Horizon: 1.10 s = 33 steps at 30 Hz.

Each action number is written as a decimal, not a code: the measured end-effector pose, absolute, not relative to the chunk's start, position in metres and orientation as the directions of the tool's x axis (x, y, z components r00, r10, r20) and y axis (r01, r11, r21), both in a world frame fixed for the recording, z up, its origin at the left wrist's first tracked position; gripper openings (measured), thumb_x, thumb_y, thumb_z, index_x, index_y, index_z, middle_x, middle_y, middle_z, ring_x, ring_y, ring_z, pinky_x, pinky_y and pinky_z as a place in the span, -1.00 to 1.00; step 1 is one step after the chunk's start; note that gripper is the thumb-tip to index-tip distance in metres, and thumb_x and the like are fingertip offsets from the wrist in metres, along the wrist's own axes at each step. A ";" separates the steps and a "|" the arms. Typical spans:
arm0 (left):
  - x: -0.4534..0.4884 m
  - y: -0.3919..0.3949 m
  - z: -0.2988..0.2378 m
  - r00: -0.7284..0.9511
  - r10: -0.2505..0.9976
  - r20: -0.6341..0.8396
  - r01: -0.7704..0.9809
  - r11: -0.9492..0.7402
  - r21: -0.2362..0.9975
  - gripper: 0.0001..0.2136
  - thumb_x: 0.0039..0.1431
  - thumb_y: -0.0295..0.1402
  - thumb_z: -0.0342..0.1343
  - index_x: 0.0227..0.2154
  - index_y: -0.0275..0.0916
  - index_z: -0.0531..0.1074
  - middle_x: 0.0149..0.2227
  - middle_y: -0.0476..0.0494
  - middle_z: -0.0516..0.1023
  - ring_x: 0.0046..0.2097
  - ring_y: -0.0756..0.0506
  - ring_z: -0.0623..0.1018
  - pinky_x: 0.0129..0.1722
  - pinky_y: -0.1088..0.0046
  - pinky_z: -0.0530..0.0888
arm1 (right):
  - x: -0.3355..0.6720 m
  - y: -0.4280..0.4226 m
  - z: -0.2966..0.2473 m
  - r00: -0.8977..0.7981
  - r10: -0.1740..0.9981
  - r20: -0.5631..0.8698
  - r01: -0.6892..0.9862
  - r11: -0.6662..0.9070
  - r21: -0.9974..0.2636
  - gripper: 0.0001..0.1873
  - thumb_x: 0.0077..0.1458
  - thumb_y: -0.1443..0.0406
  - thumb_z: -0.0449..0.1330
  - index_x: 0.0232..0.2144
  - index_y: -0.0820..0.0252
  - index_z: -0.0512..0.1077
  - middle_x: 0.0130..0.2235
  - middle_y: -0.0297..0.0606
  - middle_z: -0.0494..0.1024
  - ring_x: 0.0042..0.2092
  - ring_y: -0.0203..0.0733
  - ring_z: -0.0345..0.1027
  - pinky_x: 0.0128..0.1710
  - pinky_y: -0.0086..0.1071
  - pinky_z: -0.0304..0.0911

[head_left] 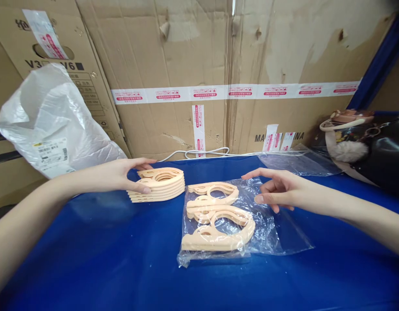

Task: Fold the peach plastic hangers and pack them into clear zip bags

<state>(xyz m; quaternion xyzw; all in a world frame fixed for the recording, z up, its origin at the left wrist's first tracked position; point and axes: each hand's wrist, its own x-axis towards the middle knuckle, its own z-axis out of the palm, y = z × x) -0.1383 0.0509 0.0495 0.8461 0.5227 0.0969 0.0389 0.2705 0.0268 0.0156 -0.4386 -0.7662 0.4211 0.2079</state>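
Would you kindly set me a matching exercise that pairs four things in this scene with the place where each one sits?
Things:
1. stack of peach plastic pieces
2. clear bag of peach pieces
3. white plastic sack
4. black handbag

Places:
A. far right
B. middle of the blue table, nearest the right hand
C. held at its end by the left hand
D. far left, against the cardboard boxes

Pairs: 1-C, 2-B, 3-D, 4-A

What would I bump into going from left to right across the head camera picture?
Going right: white plastic bag → left hand → stack of peach plastic pieces → clear bag of peach pieces → right hand → black bag with a fluffy pompom.
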 end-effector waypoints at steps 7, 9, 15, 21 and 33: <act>-0.116 0.040 0.057 0.411 0.842 0.349 0.862 -0.483 0.151 -0.40 0.03 0.04 0.22 0.11 -0.08 0.34 0.10 -0.08 0.48 0.08 -0.23 0.50 0.04 0.29 0.46 | 0.269 0.028 0.013 -0.442 0.861 0.251 0.466 0.460 -0.756 -0.54 0.13 0.06 0.21 0.01 0.13 0.31 -0.54 -0.46 0.37 -0.54 -0.37 0.17 -0.57 -0.45 0.07; -0.095 0.029 0.056 0.467 0.762 0.450 0.790 -0.588 0.175 -0.43 0.06 0.04 0.21 0.10 -0.05 0.33 0.08 -0.08 0.47 0.08 -0.22 0.48 0.06 0.29 0.44 | 0.265 0.024 0.013 -0.430 0.835 0.343 0.358 0.506 -0.785 -0.54 0.15 0.09 0.22 0.05 0.06 0.27 -0.42 -0.43 0.41 -0.49 -0.38 0.21 -0.50 -0.45 0.15; -0.034 -0.010 0.026 0.616 0.573 0.540 0.638 -0.766 0.085 -0.45 0.24 -0.07 0.10 0.23 -0.09 0.14 0.17 -0.16 0.28 0.16 -0.18 0.36 0.10 0.31 0.38 | 0.249 0.004 0.016 -0.499 0.804 0.323 0.021 0.384 -0.923 -0.55 0.20 0.19 0.18 0.11 0.02 0.21 -0.34 -0.39 0.43 -0.44 -0.36 0.27 -0.47 -0.45 0.20; -0.022 -0.015 0.004 0.613 0.584 0.533 0.671 -0.741 0.041 -0.41 0.26 -0.06 0.06 0.26 -0.12 0.04 0.21 -0.22 0.23 0.20 -0.23 0.29 0.15 0.21 0.31 | 0.249 0.003 0.014 -0.543 0.815 0.203 -0.004 0.240 -0.971 -0.48 0.12 0.31 0.25 0.10 0.05 0.22 -0.33 -0.35 0.49 -0.43 -0.37 0.25 -0.48 -0.49 0.18; -0.025 -0.010 0.002 0.657 0.540 0.527 0.680 -0.726 -0.103 -0.33 0.27 0.01 0.00 0.30 -0.21 -0.05 0.19 -0.31 0.26 0.19 -0.28 0.29 0.16 0.13 0.29 | 0.250 0.007 0.009 -0.580 0.800 0.156 0.026 0.209 -0.978 -0.44 0.14 0.28 0.24 0.15 0.03 0.17 -0.16 -0.24 0.52 -0.36 -0.31 0.33 -0.42 -0.43 0.26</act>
